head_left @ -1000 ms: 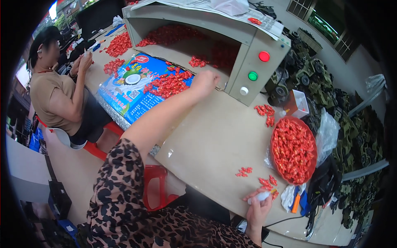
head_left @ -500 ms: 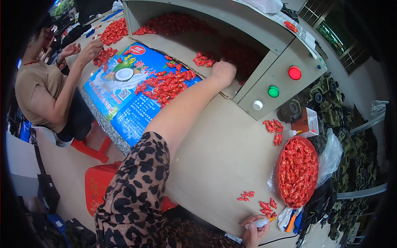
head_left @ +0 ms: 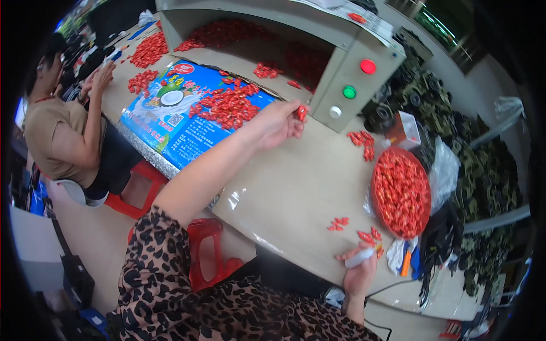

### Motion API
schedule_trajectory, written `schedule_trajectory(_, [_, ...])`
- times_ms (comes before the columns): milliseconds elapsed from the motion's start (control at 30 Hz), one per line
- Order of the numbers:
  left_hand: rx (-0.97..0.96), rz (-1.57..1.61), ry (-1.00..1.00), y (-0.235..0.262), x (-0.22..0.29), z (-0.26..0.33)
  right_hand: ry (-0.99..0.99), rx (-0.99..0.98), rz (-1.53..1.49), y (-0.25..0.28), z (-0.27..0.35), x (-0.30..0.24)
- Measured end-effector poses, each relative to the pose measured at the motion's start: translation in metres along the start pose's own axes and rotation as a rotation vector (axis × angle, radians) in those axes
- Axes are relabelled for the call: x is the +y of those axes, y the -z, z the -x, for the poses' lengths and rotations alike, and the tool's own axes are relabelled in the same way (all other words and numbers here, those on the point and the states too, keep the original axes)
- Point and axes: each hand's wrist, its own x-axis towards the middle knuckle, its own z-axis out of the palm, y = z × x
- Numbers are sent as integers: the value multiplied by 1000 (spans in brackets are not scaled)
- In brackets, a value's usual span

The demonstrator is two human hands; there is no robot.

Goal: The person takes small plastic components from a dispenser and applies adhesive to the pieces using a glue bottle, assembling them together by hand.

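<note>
Over the table's middle, my left hand [head_left: 278,122] pinches a small red figure [head_left: 301,112] between thumb and fingers. It is just outside the open front of a grey machine box [head_left: 348,57], where more red pieces [head_left: 267,70] lie. My right hand [head_left: 360,274] is wrapped round a small white squeeze bottle [head_left: 359,257] with an orange tip, near the table's right front edge. Close to that hand lie a few red figures [head_left: 369,235]. A blue printed cardboard sheet [head_left: 190,139] carries a heap of the same red figures [head_left: 227,108].
To the right stands a red oval basin [head_left: 425,219] filled with red figures. Behind it are a small box [head_left: 405,131] and clear plastic bags [head_left: 443,170]. An orange-handled tool [head_left: 406,263] lies beside my right hand. At the left, another person [head_left: 68,125] sits working; red stools [head_left: 205,256] stand below.
My left hand has drawn back out of the machine's opening toward me, now with a red figure in it. My right hand still holds the bottle. The view has shifted.
</note>
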Motion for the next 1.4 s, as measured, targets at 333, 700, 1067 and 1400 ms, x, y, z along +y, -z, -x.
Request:
schedule_trajectory(333, [-102,416,248,-94,-124,118,39,-28,-191,6,-7,-1])
schedule_trajectory(700, [-47,38,86,-116,-150,127,42,34,-562,16,-10,-4])
schedule_trajectory(1067, [-39,-225,-41,-115,-166,136,32,4,-524,20,-2,-8])
schedule_trajectory(1400, [38,-356,-151,-116,-178,139,250,16,-129,14,2,0])
